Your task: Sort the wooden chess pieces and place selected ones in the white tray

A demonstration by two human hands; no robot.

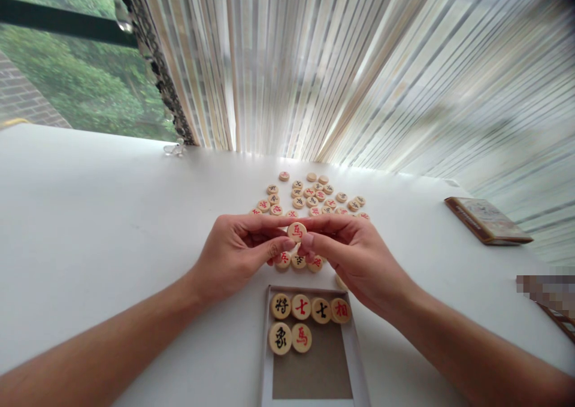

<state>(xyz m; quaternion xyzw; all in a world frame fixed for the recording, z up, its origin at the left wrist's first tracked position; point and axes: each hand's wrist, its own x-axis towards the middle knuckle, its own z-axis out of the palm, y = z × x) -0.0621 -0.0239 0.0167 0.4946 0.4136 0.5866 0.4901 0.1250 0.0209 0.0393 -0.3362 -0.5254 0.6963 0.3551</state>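
Observation:
A round wooden piece with a red character [296, 232] is pinched between my left hand [245, 248] and my right hand [348, 245], its marked face toward me. Both hands' fingers are closed on its edges. Below them lies a shallow open box [266, 359]. Its top row holds several pieces, among them a black-marked one [281, 306] at the left and a red one [340, 310] at the right. Under that row sit a black-marked piece [280, 338] and a red-marked piece [301, 338]. More pieces, partly hidden by my hands, lie just beyond the box.
Loose pieces [299, 202] are scattered on the white table [112, 227] beyond my hands. A brown box [492, 220] lies at the right, with another partly blurred item below it. A small clear object [174, 149] stands near the curtain [269, 66] at the back.

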